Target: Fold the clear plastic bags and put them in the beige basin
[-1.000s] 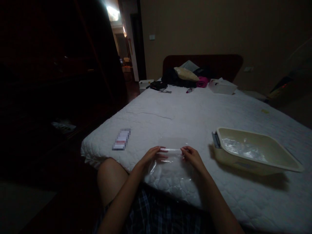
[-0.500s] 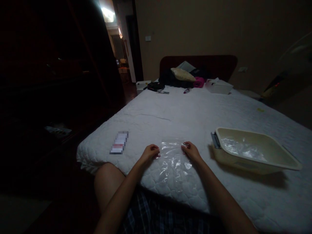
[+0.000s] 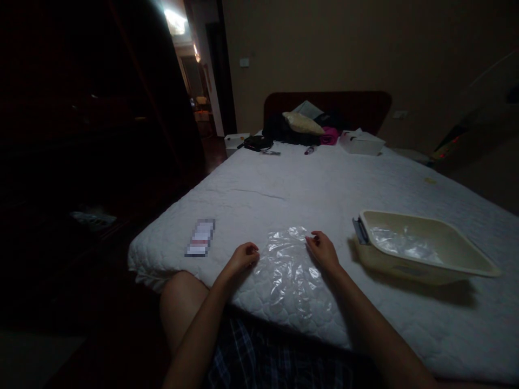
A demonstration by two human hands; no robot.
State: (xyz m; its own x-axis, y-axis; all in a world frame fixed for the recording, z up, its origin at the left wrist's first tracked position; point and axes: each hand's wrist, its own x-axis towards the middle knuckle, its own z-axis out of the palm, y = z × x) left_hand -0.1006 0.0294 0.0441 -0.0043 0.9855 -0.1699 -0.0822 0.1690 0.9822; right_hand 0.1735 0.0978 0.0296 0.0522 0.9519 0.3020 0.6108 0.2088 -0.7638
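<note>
A clear plastic bag [image 3: 287, 267] lies flat and crinkled on the white quilted bed [image 3: 308, 189], close to its near edge. My left hand [image 3: 243, 255] rests at the bag's left edge with fingers curled in; whether it grips the plastic is unclear. My right hand [image 3: 322, 249] sits at the bag's upper right corner, fingers bent and touching the plastic. A cream plastic basin [image 3: 421, 246] with more clear plastic inside stands on the bed to the right of my right hand.
A small flat card-like item [image 3: 200, 237] lies on the bed left of my hands. Dark clothes, a pillow, a pink item and a white box sit by the headboard [image 3: 328, 102]. The room to the left is dark, with a lit doorway [image 3: 190, 70] beyond.
The bag was held up by its top edge between both hands; it has since been laid flat on the bed and my hands have moved apart to its sides.
</note>
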